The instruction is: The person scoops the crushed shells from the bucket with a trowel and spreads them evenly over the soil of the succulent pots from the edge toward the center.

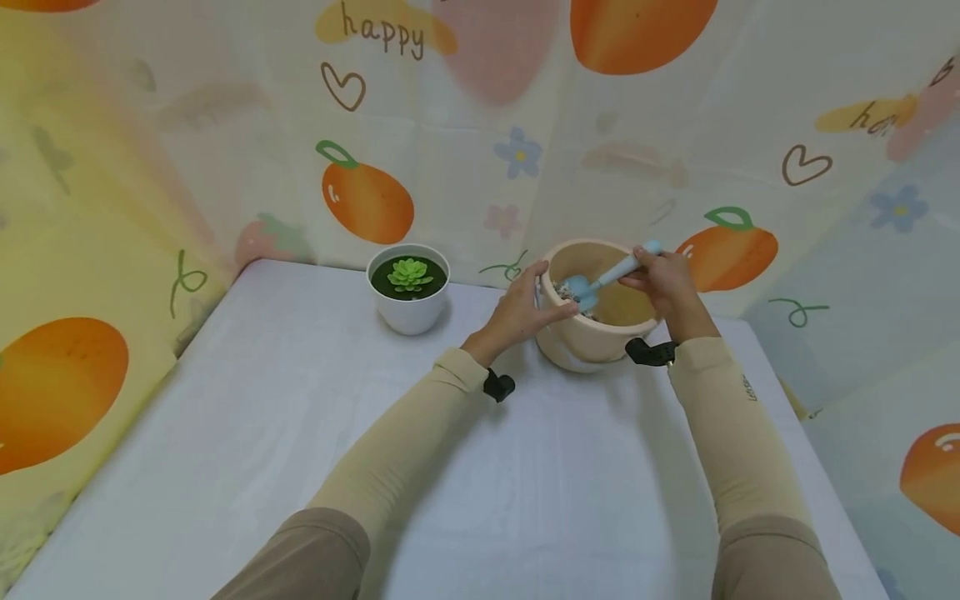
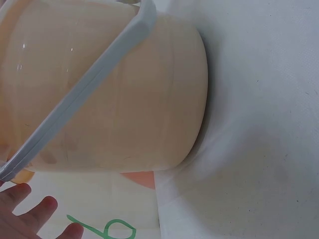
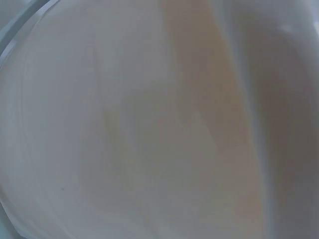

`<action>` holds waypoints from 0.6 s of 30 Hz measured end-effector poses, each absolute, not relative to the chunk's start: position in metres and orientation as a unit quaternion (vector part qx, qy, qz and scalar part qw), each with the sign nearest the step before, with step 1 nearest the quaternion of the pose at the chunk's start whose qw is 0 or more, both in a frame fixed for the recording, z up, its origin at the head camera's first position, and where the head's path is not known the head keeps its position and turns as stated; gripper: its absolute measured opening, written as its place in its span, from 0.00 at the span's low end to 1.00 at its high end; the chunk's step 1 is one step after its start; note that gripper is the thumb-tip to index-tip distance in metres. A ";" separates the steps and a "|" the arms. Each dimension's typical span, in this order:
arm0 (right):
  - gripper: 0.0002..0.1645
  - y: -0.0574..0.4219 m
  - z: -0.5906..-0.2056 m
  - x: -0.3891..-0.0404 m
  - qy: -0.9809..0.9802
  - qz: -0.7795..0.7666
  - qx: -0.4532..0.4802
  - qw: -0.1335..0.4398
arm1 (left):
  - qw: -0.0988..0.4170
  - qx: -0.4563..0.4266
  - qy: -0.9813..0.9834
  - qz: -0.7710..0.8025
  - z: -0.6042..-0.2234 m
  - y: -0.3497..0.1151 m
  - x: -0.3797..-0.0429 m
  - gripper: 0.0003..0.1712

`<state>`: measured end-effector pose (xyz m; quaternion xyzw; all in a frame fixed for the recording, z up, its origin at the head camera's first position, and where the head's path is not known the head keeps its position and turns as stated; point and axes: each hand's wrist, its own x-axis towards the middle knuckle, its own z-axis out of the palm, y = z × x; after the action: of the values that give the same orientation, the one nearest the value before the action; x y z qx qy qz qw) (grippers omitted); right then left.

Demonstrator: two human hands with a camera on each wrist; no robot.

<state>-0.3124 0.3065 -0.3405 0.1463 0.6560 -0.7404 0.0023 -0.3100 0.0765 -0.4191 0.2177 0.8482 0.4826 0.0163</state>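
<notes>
A cream bucket [image 1: 592,343] stands at the back right of the table, its pale handle [image 2: 79,97] hanging against the outside. My right hand [image 1: 663,279] grips the handle of a light blue toy shovel [image 1: 618,271] over the bucket's right side. The shovel's scoop tilts down inside at the left, next to small greyish, gravel-like bits [image 1: 564,292]. My left hand [image 1: 521,308] rests at the bucket's left rim, thumb along the front and index finger farther back. Its other fingertips [image 2: 47,203] are spread beside the wall. Bucket surface fills the blurred right wrist view.
A white pot [image 1: 408,315] with a green succulent [image 1: 408,275] stands left of the bucket near the table's back edge. White cloth covers the table [image 1: 300,400]. A fruit-printed curtain [image 1: 450,167] hangs close behind and along both sides.
</notes>
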 end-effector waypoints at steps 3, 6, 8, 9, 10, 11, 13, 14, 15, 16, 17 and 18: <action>0.11 0.306 -0.340 -0.313 0.630 -0.761 0.152 -0.007 | 0.020 0.218 0.848 0.482 -0.419 0.076 -0.310 0.57; 0.11 0.309 -0.340 -0.312 0.625 -0.766 0.152 -0.005 | 0.020 0.217 0.849 0.481 -0.419 0.077 -0.308 0.57; 0.10 0.313 -0.339 -0.312 0.600 -0.785 0.155 0.001 | 0.019 0.218 0.850 0.480 -0.418 0.077 -0.307 0.57; 0.09 0.316 -0.338 -0.311 0.581 -0.798 0.159 0.005 | 0.019 0.219 0.850 0.479 -0.418 0.077 -0.307 0.57; 0.09 0.319 -0.337 -0.311 0.568 -0.807 0.162 0.009 | 0.019 0.220 0.850 0.479 -0.418 0.077 -0.307 0.57; 0.08 0.323 -0.336 -0.310 0.548 -0.820 0.166 0.012 | 0.020 0.222 0.850 0.478 -0.418 0.077 -0.307 0.57; 0.08 0.329 -0.335 -0.309 0.516 -0.838 0.177 0.017 | 0.021 0.224 0.849 0.478 -0.418 0.077 -0.307 0.57; 0.08 0.331 -0.334 -0.309 0.510 -0.840 0.181 0.017 | 0.021 0.225 0.849 0.478 -0.419 0.077 -0.308 0.57; 0.08 0.333 -0.333 -0.308 0.504 -0.844 0.183 0.020 | 0.021 0.225 0.848 0.479 -0.419 0.077 -0.308 0.58; 0.08 0.335 -0.333 -0.307 0.498 -0.847 0.184 0.022 | 0.019 0.225 0.848 0.479 -0.419 0.077 -0.309 0.58; 0.07 0.337 -0.333 -0.306 0.489 -0.852 0.185 0.024 | 0.018 0.225 0.848 0.480 -0.419 0.076 -0.309 0.58; 0.07 0.338 -0.332 -0.306 0.485 -0.854 0.186 0.024 | 0.016 0.224 0.848 0.480 -0.419 0.076 -0.310 0.58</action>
<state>-0.3057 0.3378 -0.3324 0.1858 0.4853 -0.8540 0.0243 -0.3098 0.0762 -0.4195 0.2242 0.8481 0.4797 0.0165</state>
